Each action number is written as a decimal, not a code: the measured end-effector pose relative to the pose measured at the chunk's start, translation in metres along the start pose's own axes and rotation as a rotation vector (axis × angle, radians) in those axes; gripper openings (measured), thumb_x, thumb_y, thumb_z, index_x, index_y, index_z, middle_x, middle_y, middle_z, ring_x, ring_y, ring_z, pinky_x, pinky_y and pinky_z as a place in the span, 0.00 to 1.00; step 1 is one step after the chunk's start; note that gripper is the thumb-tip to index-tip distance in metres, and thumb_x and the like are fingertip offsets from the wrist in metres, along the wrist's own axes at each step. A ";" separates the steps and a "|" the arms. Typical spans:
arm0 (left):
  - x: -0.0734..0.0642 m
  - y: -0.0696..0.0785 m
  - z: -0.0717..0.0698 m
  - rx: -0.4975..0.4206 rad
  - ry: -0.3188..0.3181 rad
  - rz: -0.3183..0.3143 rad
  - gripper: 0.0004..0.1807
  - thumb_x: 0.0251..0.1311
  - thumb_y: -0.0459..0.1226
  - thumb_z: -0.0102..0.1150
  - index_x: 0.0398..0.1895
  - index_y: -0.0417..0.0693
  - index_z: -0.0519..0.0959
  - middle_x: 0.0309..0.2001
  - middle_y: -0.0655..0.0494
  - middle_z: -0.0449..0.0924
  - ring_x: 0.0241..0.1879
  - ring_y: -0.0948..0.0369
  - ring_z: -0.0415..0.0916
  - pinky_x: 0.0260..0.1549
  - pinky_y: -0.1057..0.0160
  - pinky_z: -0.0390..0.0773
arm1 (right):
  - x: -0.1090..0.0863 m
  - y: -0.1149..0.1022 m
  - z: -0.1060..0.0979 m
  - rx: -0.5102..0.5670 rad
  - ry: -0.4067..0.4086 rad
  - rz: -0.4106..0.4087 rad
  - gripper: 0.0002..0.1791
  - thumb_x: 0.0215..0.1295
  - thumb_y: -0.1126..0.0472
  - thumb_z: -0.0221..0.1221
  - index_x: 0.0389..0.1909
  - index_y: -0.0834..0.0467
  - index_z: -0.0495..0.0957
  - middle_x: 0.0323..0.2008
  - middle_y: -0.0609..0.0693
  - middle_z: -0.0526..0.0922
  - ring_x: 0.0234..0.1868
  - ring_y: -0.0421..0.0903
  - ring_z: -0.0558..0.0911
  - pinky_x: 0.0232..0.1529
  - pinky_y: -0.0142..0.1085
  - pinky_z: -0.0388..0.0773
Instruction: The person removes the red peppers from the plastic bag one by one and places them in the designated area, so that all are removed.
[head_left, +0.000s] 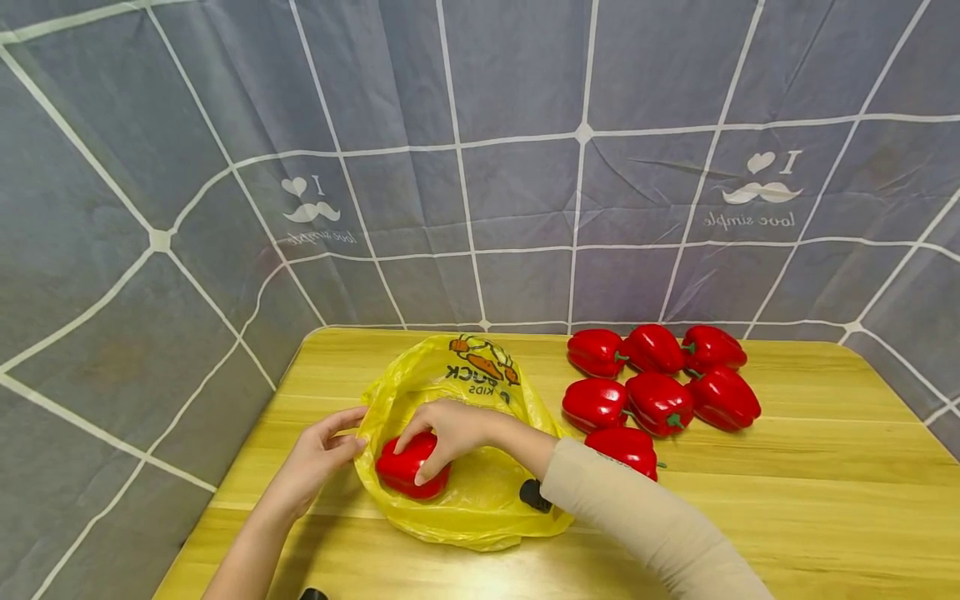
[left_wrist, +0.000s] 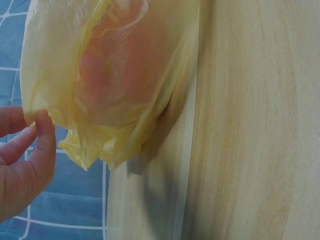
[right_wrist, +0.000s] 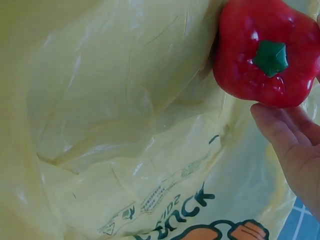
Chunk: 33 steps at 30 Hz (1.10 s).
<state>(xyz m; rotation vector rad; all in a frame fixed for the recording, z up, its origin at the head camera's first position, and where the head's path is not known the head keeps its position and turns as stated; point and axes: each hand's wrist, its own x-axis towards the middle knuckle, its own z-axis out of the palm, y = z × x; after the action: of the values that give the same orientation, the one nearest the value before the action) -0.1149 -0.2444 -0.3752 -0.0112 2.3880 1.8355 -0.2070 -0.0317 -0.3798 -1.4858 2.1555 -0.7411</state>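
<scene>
A yellow plastic bag (head_left: 480, 492) lies with its mouth spread wide on the wooden table. Inside, at its left side, is a red bell pepper (head_left: 408, 477); its green stem shows in the right wrist view, where the same pepper (right_wrist: 245, 60) sits against the bag wall. My right hand (head_left: 447, 433) reaches in over the rim and grips that pepper between thumb and fingers. At the left rim, my left hand (head_left: 318, 458) pinches the bag's edge. Through the thin plastic, the left wrist view shows the pepper's red (left_wrist: 122, 65) as a blurred shape.
Several red bell peppers (head_left: 660, 400) lie grouped on the table right of the bag, close to my right sleeve (head_left: 637, 508). A grey tiled-pattern curtain (head_left: 525, 200) stands behind and at both sides of the wooden table (head_left: 825, 483).
</scene>
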 end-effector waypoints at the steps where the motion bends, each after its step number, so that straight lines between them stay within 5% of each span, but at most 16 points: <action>1: 0.000 0.000 0.000 0.000 0.001 0.000 0.25 0.62 0.28 0.52 0.63 0.29 0.62 0.57 0.34 0.67 0.41 0.63 0.76 0.39 0.67 0.76 | 0.000 0.000 0.000 0.002 0.000 0.005 0.22 0.47 0.55 0.71 0.46 0.52 0.83 0.45 0.43 0.78 0.44 0.35 0.71 0.44 0.23 0.69; 33: 0.000 -0.004 0.001 -0.017 0.007 0.028 0.25 0.62 0.27 0.51 0.62 0.27 0.63 0.58 0.31 0.65 0.41 0.65 0.76 0.39 0.68 0.77 | -0.034 -0.015 -0.049 0.042 0.125 0.060 0.21 0.49 0.59 0.68 0.48 0.55 0.81 0.49 0.50 0.77 0.48 0.44 0.72 0.41 0.28 0.74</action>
<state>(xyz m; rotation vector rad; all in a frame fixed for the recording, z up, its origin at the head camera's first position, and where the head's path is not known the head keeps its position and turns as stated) -0.1146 -0.2442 -0.3790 0.0151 2.3888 1.8713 -0.2143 0.0057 -0.3313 -1.3811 2.2506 -0.8736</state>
